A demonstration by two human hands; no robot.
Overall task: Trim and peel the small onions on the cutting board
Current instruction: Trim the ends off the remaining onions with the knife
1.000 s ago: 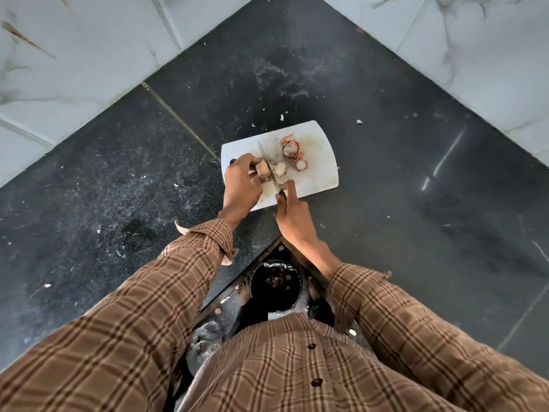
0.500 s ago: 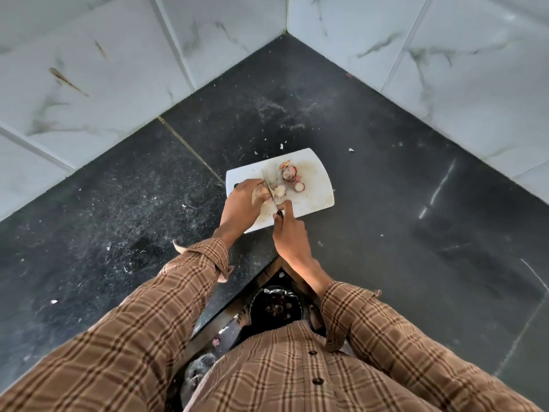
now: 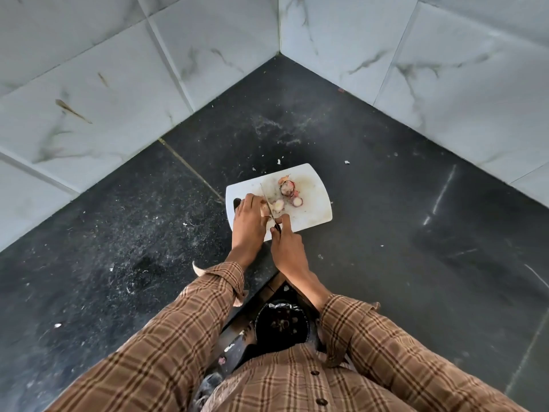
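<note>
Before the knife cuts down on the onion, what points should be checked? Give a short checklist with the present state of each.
1. Right hand grips the knife handle: ok.
2. Left hand holds the onion on the cutting board: ok.
3. Left fingertips clear of the blade: cannot tell, they sit very close.
4. Cut onion pieces lie away from the blade: ok.
5. Board lies fully on the counter: ok.
</note>
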